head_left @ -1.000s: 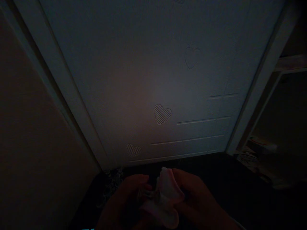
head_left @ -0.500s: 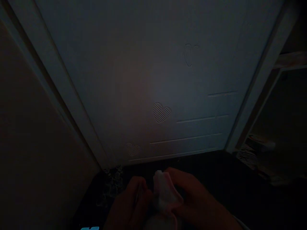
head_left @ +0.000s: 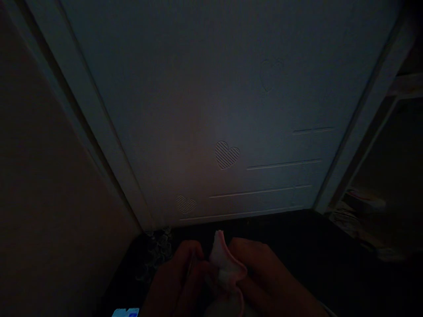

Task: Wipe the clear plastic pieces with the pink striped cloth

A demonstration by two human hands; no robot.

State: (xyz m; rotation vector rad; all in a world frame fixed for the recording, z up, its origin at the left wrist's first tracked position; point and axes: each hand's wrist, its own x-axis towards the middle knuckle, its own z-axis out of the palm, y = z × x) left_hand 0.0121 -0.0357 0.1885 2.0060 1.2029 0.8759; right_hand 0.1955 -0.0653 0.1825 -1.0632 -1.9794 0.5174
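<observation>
A small white cloth with a pink wavy edge [head_left: 226, 268] is bunched between my two hands at the bottom of the dim view. Its pointed corner sticks up toward the wall panel. My right hand [head_left: 264, 277] is closed on its pink-edged side. On the other side, my left hand [head_left: 180, 277] is closed too, fingertips pinched against the cloth, with a thin pale edge showing between thumb and finger. The lower part of the cloth runs out of the picture, and the dark hides its exact kind.
A pale panel [head_left: 185, 110] with engraved hearts and lines stands ahead. The dark surface [head_left: 280, 233] below it carries a light pattern at left. A lit bluish screen [head_left: 125, 312] shows at the bottom edge. Blurred items [head_left: 363, 202] lie at right beside a frame.
The cloth has shifted in my fingers: its top corner now stands narrower and more pointed. My hands stay close together. The view has moved slightly, and more of the lit screen shows.
</observation>
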